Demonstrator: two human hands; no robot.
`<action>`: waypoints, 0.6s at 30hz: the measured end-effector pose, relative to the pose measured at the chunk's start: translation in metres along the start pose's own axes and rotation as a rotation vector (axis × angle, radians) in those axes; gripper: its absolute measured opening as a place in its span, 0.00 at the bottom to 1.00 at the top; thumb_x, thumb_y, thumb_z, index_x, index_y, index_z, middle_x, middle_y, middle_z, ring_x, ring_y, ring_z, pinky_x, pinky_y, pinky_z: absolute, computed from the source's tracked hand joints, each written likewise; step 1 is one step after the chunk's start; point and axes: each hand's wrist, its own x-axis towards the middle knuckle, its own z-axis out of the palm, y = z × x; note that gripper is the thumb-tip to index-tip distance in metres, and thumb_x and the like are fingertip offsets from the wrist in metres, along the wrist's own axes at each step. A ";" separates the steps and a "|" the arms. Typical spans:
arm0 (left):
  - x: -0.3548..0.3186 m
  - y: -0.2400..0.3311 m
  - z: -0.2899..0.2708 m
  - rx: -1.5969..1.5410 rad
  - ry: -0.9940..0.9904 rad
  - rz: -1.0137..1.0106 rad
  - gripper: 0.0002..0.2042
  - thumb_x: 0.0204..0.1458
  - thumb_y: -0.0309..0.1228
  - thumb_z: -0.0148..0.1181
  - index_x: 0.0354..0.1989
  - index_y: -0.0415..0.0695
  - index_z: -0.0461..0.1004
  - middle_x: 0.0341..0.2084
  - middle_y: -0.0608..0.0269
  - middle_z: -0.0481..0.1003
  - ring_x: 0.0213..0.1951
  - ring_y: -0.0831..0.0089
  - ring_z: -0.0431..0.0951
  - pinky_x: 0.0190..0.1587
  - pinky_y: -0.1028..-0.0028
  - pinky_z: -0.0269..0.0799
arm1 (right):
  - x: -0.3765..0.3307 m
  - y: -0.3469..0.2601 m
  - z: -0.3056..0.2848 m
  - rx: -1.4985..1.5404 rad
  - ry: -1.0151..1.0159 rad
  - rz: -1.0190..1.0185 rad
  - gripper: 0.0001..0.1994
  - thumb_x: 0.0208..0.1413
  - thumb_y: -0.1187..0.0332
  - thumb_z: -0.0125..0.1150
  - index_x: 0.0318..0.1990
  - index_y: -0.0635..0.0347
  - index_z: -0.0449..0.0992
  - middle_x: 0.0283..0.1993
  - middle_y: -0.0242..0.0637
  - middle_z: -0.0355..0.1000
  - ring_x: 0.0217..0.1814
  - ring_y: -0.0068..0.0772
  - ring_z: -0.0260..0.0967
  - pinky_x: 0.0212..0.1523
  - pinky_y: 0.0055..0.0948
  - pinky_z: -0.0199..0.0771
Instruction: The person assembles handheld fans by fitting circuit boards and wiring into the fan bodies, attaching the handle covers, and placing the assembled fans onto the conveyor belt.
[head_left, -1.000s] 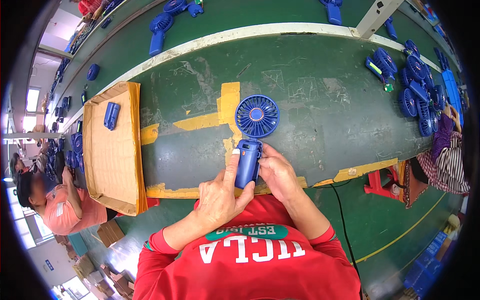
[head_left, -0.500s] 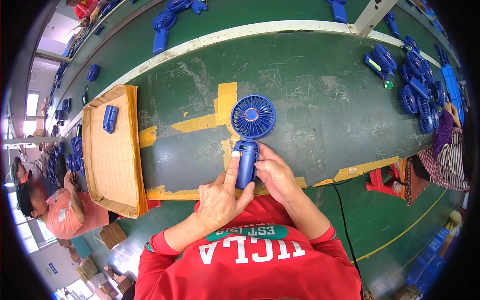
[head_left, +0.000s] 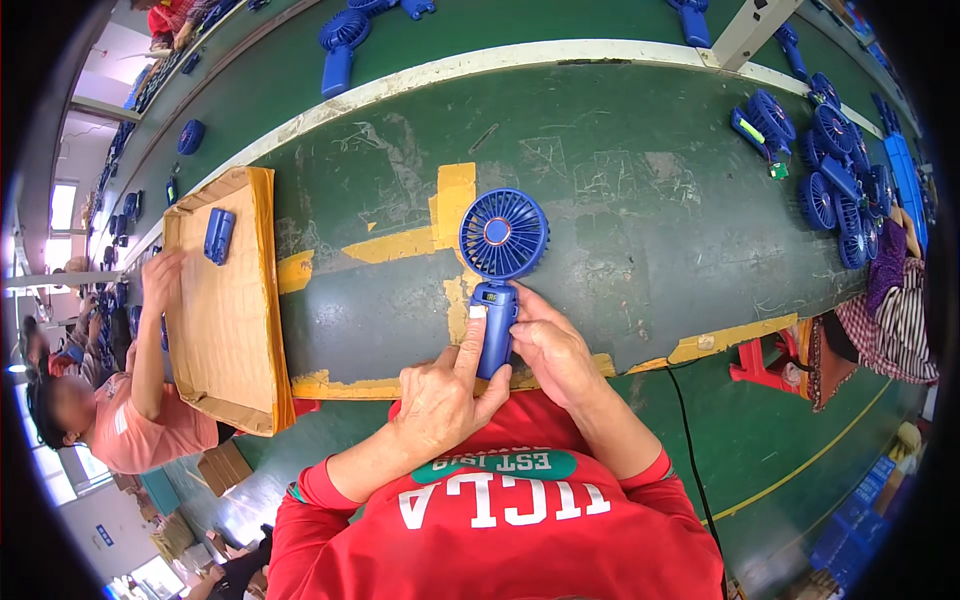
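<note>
My left forefinger (head_left: 470, 335) lay stretched along the left side of the fan's handle, its tip just beside the small pale patch near the top of the grip. The rest of the left hand (head_left: 440, 400) curled loosely under and against the lower handle. My right hand (head_left: 548, 350) closed on the handle from the other side, fingers wrapped around it, thumb side pressed to the blue plastic. So both hands gripped the one thing, narrow, nothing spare between them.

The fan (head_left: 500, 270) lay on the green belt (head_left: 620, 200) straight ahead of me. Its long axis ran away from my body, handle toward me and round grille at the far end, clear of my fingers and resting partly over a yellow tape (head_left: 400, 243) mark. Neither hand was plainly nearer; they met on the handle, the left a shade lower.

To my left sat a cardboard tray (head_left: 225, 330) with one blue part (head_left: 217, 235) in it, and another person's hand (head_left: 160, 280) rested on its far edge. Well off to the right, a heap of fans (head_left: 835, 190) lay on the belt.
</note>
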 end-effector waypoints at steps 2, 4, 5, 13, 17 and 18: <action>0.003 0.001 -0.002 0.053 -0.059 -0.027 0.32 0.41 0.37 0.62 0.54 0.31 0.62 0.16 0.53 0.72 0.14 0.63 0.73 0.16 0.68 0.67 | 0.001 0.000 -0.001 -0.009 -0.005 0.005 0.28 0.50 0.73 0.42 0.62 0.66 0.51 0.54 0.41 0.62 0.56 0.31 0.61 0.57 0.33 0.58; 0.003 -0.001 0.000 0.046 -0.049 -0.017 0.32 0.41 0.37 0.62 0.54 0.31 0.62 0.16 0.54 0.72 0.13 0.63 0.73 0.16 0.68 0.67 | 0.002 0.001 -0.001 -0.045 0.008 0.000 0.28 0.50 0.73 0.43 0.62 0.66 0.51 0.54 0.40 0.63 0.55 0.31 0.61 0.57 0.32 0.58; 0.003 -0.002 0.002 0.040 -0.038 -0.003 0.32 0.41 0.37 0.63 0.54 0.31 0.62 0.15 0.55 0.72 0.13 0.63 0.72 0.16 0.68 0.66 | 0.003 0.002 -0.001 -0.047 0.005 0.001 0.28 0.50 0.73 0.43 0.62 0.66 0.51 0.54 0.40 0.63 0.55 0.31 0.61 0.57 0.32 0.58; -0.001 -0.006 0.007 0.025 -0.018 0.049 0.34 0.42 0.38 0.61 0.55 0.29 0.59 0.14 0.54 0.70 0.11 0.62 0.71 0.13 0.66 0.65 | 0.001 0.007 0.006 -0.141 0.100 -0.047 0.21 0.57 0.70 0.48 0.58 0.64 0.58 0.50 0.36 0.65 0.51 0.23 0.63 0.52 0.26 0.63; -0.004 -0.003 0.010 0.094 -0.026 0.058 0.34 0.41 0.37 0.62 0.54 0.29 0.60 0.14 0.54 0.70 0.12 0.62 0.71 0.14 0.65 0.66 | 0.004 0.015 0.006 -0.230 0.133 -0.086 0.17 0.58 0.71 0.50 0.54 0.64 0.63 0.47 0.34 0.68 0.48 0.21 0.64 0.50 0.24 0.65; -0.004 -0.001 0.010 0.093 -0.021 0.057 0.34 0.41 0.37 0.62 0.54 0.29 0.60 0.14 0.54 0.70 0.12 0.62 0.71 0.14 0.65 0.66 | 0.005 0.016 0.004 -0.211 0.145 -0.093 0.16 0.57 0.72 0.51 0.53 0.65 0.64 0.46 0.34 0.68 0.48 0.21 0.64 0.50 0.24 0.65</action>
